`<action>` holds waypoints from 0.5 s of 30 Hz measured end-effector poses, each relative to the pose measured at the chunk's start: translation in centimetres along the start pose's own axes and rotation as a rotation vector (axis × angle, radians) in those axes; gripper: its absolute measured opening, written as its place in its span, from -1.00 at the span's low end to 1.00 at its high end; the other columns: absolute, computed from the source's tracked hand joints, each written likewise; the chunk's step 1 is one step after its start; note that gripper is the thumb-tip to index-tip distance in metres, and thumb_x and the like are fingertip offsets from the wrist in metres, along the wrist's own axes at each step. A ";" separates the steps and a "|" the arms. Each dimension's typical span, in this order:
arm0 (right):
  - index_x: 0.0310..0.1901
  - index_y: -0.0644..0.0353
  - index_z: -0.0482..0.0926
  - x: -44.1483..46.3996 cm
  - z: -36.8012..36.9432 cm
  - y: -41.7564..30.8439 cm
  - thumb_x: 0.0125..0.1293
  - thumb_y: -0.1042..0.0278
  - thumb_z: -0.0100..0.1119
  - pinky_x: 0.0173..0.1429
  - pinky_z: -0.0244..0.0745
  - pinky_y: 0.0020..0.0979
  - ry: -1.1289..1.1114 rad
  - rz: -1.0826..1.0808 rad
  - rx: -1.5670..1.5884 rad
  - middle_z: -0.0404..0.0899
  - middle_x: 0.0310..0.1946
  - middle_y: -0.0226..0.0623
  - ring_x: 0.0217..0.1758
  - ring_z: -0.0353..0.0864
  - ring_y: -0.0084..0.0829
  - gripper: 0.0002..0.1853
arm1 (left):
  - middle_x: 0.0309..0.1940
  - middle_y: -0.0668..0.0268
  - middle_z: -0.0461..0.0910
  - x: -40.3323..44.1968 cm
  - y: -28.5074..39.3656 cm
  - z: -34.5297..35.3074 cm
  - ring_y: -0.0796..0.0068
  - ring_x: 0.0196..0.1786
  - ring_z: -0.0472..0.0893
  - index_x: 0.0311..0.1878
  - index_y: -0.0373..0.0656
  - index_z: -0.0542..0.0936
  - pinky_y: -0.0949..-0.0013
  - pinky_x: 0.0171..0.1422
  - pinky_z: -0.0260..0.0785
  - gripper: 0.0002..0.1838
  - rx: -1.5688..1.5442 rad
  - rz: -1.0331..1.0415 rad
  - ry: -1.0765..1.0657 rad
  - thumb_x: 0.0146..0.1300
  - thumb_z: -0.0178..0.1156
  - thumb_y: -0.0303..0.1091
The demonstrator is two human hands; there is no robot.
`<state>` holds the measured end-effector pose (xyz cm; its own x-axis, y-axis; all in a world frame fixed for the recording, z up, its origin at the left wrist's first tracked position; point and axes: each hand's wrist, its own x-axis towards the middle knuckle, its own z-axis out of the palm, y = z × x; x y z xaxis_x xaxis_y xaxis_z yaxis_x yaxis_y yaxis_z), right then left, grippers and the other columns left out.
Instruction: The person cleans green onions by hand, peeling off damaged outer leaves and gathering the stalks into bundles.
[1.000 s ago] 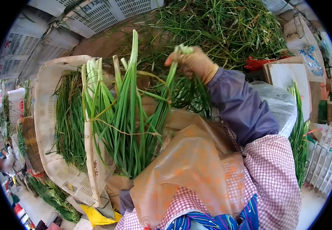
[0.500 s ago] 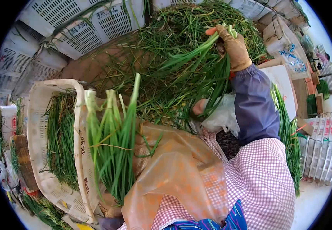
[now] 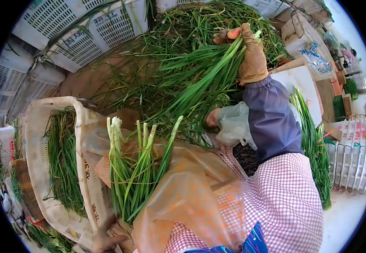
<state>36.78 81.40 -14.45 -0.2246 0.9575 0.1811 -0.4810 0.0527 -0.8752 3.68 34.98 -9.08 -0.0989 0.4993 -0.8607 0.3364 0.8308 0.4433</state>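
Up near the heap, my gloved right hand (image 3: 252, 52) is closed around a few garlic chives (image 3: 214, 74), their pale ends up by the thumb and the leaves hanging down to the left. A larger bunch of garlic chives (image 3: 138, 168) stands pale ends up over my lap, against the orange-stained plastic apron (image 3: 191, 181). A thin strand crosses this bunch. My left hand (image 3: 109, 238) is low at the bottom left, below the bunch's leaf ends; motion smears its fingers, so their grip cannot be made out.
A loose heap of green leaves (image 3: 183, 31) lies ahead. A white crate (image 3: 79, 143) at left holds more greens (image 3: 65, 164). White slotted crates (image 3: 81, 38) line the back left. Bundled greens (image 3: 318, 168) and a white box (image 3: 307, 50) are on the right.
The bunch over my lap has shifted right and down in view, its pale ends spreading apart. My right hand has turned, and its chives now slant lower left. My left hand has moved left.
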 end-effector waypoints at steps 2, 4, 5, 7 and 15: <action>-0.32 0.23 0.49 -0.5 0.4 -0.2 0.39 0.08 -0.06 -0.02 0.54 -0.21 0.022 0.112 -0.029 0.58 -0.22 -0.09 -0.13 0.59 -0.19 -0.65 | 0.21 0.17 0.37 -0.4 -0.7 -2.6 0.38 0.24 0.38 0.29 -0.23 0.27 0.35 0.34 0.15 -0.35 0.020 0.114 0.321 0.10 0.23 -0.44; -0.31 0.22 0.48 -0.8 1.0 0.0 0.40 0.09 -0.07 -0.03 0.54 -0.20 0.090 0.127 -0.011 0.58 -0.21 -0.10 -0.12 0.58 -0.19 -0.67 | 0.11 0.17 0.45 -0.1 0.7 -3.8 0.34 0.15 0.45 0.25 -0.26 0.32 0.31 0.28 0.24 -0.41 -0.062 0.369 0.685 0.13 0.22 -0.43; -0.31 0.21 0.48 -0.9 1.3 0.1 0.40 0.11 -0.08 -0.05 0.54 -0.20 0.166 0.144 0.009 0.58 -0.20 -0.10 -0.11 0.58 -0.19 -0.68 | 0.04 0.17 0.50 0.9 3.7 -3.8 0.28 0.11 0.48 0.24 -0.25 0.34 0.25 0.26 0.27 -0.42 -0.163 0.524 0.851 0.13 0.23 -0.38; -0.32 0.19 0.47 -1.3 2.0 0.1 0.41 0.16 -0.09 -0.08 0.55 -0.19 0.167 0.174 0.022 0.57 -0.18 -0.12 -0.10 0.57 -0.20 -0.71 | 0.00 0.17 0.53 2.7 8.0 -3.7 0.31 0.07 0.51 0.18 -0.31 0.38 0.30 0.21 0.31 -0.47 -0.388 0.738 0.815 0.11 0.23 -0.43; -0.40 0.17 0.45 -3.7 8.6 -2.0 0.35 0.16 0.03 -0.23 0.57 -0.34 0.073 0.193 0.116 0.59 -0.35 -0.20 -0.29 0.60 -0.35 -0.73 | 0.32 0.05 0.20 12.7 29.2 0.4 0.24 0.39 0.15 0.37 -0.29 0.08 0.24 0.40 0.05 0.03 0.336 1.306 0.361 -0.11 0.46 -0.21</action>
<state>31.27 75.32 -9.47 -0.2619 0.9649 -0.0216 -0.5301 -0.1625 -0.8322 12.60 65.46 -7.15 0.2411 0.9356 0.2579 0.5718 -0.3516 0.7412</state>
